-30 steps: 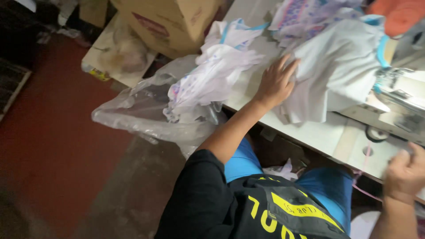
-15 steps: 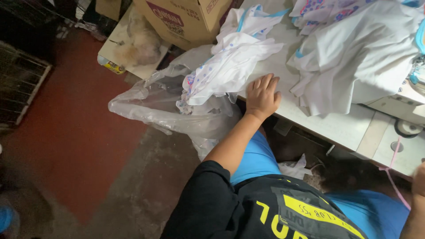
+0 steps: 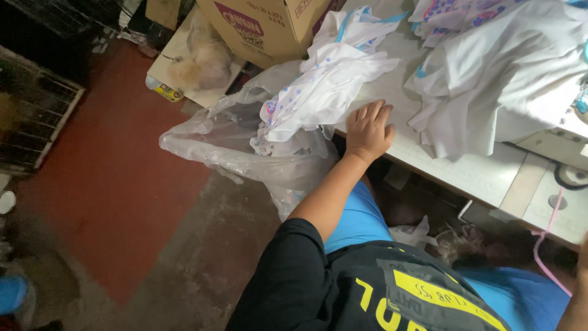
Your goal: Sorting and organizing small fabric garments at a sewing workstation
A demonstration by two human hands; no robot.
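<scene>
Left hand lies flat on the white table, fingers spread, gripping nothing, just beside the dotted white cloth. Right hand's barely in view, can't tell its fingers.

The white desk carries a heap of white cloth at its far side and a dotted white garment draped over its near edge into a clear plastic bag.

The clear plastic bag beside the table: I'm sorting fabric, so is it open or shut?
Open. The clear plastic bag gapes at its top, with printed white fabric spilling from it onto the table beside the left hand.
</scene>
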